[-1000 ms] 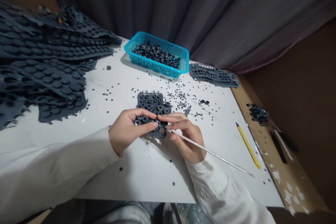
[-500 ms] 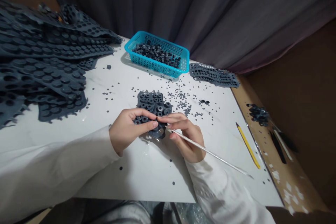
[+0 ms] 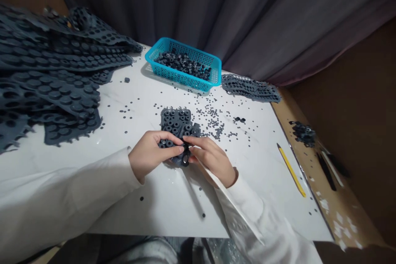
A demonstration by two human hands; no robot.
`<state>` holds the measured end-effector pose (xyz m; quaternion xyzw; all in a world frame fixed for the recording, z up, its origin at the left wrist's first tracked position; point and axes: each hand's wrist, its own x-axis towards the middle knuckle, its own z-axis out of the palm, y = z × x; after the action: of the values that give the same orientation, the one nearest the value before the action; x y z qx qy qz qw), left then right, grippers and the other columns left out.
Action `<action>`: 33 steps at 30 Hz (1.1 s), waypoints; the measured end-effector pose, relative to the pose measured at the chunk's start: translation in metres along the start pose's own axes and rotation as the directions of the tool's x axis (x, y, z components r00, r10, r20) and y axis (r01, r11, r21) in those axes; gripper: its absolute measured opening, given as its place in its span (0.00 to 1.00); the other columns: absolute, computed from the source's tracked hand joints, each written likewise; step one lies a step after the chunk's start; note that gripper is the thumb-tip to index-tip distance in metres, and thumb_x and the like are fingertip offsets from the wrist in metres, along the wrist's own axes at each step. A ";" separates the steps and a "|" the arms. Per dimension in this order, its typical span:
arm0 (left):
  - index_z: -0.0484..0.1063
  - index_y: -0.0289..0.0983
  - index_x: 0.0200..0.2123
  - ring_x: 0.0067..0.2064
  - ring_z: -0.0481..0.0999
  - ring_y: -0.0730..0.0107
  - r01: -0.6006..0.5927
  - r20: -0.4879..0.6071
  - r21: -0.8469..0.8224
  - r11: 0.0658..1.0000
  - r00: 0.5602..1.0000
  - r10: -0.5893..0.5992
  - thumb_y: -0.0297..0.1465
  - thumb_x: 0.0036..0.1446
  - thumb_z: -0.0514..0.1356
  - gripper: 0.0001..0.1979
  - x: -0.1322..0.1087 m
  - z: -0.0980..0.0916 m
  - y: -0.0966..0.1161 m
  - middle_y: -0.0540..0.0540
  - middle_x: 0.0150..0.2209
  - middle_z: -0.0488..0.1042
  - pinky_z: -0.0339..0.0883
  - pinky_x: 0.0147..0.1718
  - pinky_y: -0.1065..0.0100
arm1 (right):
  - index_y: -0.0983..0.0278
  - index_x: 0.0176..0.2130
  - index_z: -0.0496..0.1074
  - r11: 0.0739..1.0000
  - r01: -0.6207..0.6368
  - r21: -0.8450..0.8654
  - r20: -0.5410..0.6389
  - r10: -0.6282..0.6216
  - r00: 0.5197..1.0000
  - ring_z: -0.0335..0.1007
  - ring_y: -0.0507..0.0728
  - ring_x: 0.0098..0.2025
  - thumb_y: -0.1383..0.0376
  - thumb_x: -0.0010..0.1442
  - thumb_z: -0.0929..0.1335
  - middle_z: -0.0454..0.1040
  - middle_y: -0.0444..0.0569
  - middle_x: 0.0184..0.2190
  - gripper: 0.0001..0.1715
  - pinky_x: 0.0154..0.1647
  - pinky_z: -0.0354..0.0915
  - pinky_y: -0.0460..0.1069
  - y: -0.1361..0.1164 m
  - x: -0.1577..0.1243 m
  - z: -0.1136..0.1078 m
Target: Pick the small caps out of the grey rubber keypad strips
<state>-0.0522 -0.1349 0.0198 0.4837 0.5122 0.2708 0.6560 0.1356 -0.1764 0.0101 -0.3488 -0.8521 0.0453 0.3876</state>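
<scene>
A small dark rubber sheet of moulded rings (image 3: 176, 123) lies on the white table (image 3: 173, 206) in front of me. My left hand (image 3: 151, 157) grips its near edge, fingers curled over the rings. My right hand (image 3: 208, 157) is closed in a pinch on a thin white stick (image 3: 230, 204), its tip pressed at a ring on the sheet's near edge. The stick runs back along my right sleeve.
A blue basket (image 3: 216, 71) of loose rings stands behind. A big heap of dark rubber sheets (image 3: 52, 78) fills the left. More sheets (image 3: 250, 87) lie at the back right. Small punched discs (image 3: 213, 117) litter the table. A yellow pencil (image 3: 291, 170) lies right.
My right hand has turned and moved in toward the sheet. The stick, which pointed out to the right, now lies along my right forearm. My left hand stays put.
</scene>
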 end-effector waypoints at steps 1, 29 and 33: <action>0.78 0.35 0.28 0.21 0.73 0.72 0.013 0.005 0.002 1.000 1.000 -0.013 0.32 0.40 0.69 0.09 0.000 0.000 0.000 0.50 0.21 0.76 0.68 0.21 0.72 | 0.61 0.45 0.66 1.000 -0.026 0.016 -0.006 0.026 1.000 0.76 0.57 0.41 0.68 0.66 0.63 0.78 0.60 0.46 0.06 0.39 0.74 0.53 0.000 -0.001 0.000; 0.76 0.36 0.29 0.24 0.73 0.73 -0.081 -0.023 -0.033 0.996 0.996 0.080 0.34 0.43 0.70 0.10 -0.002 -0.002 -0.002 0.50 0.26 0.78 0.67 0.24 0.74 | 0.59 0.39 0.69 0.842 -0.277 0.463 -0.080 0.351 0.933 0.74 0.59 0.47 0.60 0.65 0.65 0.80 0.54 0.45 0.06 0.47 0.71 0.59 -0.011 0.000 -0.001; 0.76 0.36 0.29 0.24 0.73 0.74 -0.064 -0.015 -0.025 0.998 0.998 0.064 0.34 0.44 0.70 0.10 -0.001 -0.002 -0.003 0.50 0.26 0.78 0.67 0.23 0.74 | 0.59 0.41 0.69 0.874 -0.235 0.426 -0.085 0.297 0.951 0.74 0.59 0.46 0.61 0.65 0.65 0.80 0.54 0.45 0.05 0.46 0.71 0.59 -0.009 -0.001 -0.002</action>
<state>-0.0552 -0.1365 0.0172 0.4895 0.4977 0.3017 0.6493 0.1322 -0.1842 0.0135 -0.3758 -0.7363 0.2502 0.5040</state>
